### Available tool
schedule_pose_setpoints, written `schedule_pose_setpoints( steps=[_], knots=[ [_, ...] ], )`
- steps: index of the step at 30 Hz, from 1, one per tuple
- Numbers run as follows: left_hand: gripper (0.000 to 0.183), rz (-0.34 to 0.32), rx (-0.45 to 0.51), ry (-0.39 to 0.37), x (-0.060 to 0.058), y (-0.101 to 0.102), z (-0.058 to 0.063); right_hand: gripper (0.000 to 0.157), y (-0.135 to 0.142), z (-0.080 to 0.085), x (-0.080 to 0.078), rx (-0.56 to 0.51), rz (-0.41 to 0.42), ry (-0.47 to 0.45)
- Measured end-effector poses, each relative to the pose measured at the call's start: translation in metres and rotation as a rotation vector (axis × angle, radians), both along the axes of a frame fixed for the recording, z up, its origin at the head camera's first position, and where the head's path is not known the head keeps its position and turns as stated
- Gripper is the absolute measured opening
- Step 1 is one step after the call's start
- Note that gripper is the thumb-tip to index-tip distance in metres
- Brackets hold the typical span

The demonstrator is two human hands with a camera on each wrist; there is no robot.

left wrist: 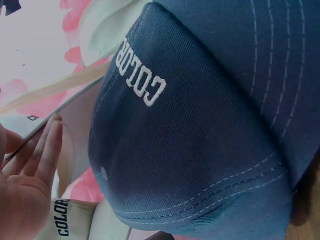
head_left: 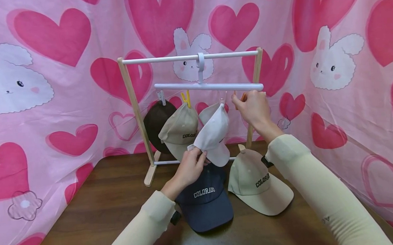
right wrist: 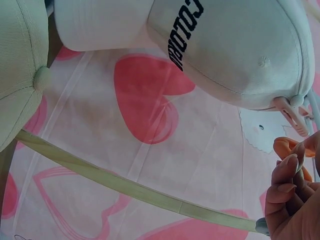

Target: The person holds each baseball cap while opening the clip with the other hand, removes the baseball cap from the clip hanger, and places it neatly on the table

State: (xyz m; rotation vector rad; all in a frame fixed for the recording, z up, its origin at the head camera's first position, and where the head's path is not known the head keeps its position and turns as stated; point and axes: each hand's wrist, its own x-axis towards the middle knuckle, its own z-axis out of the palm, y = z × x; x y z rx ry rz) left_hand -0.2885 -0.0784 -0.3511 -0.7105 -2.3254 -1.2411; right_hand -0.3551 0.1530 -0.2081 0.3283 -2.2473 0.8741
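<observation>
A white cap [head_left: 211, 134] hangs from a pale pink clothespin [right wrist: 292, 116] under the white hanger [head_left: 214, 86]. My left hand [head_left: 190, 167] pinches the lower edge of this cap between thumb and fingers. In the left wrist view, the fingers of that hand [left wrist: 27, 195] lie along the cap's edge. Up at the hanger's right end, my right hand [head_left: 253, 107] grips an orange clothespin [right wrist: 286, 146], partly hidden by the fingers; no cap hangs from it. A navy cap [head_left: 205, 204] lettered COLORADO lies on the table below my left hand.
A beige cap [head_left: 251, 175] sits at the right on the wooden table [head_left: 98, 211]. Left along the hanger, a dark brown cap [head_left: 157, 120] hangs from a grey clothespin [head_left: 161, 97] and a tan cap [head_left: 181, 125] from a yellow one [head_left: 186, 99]. A wooden-sided rack [head_left: 133, 99] carries the hanger.
</observation>
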Motion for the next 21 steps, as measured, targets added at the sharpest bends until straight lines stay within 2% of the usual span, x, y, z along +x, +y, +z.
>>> schedule_pose_setpoints(
  steps=[10, 14, 21],
  knots=[
    [0.018, 0.020, -0.008, 0.023, -0.0014, 0.0010, -0.0013, 0.041, -0.0009, -0.0046, 0.0029, 0.011, -0.002, -0.006],
    [0.017, 0.016, -0.008, 0.029, -0.0013, 0.0023, -0.0003, 0.041, -0.0010, -0.0071, 0.0058, -0.018, 0.011, -0.032],
    [0.017, 0.018, -0.006, 0.030, -0.0004, 0.0040, 0.0023, 0.045, -0.0029, -0.0076, 0.0083, -0.032, 0.032, -0.025]
  ],
)
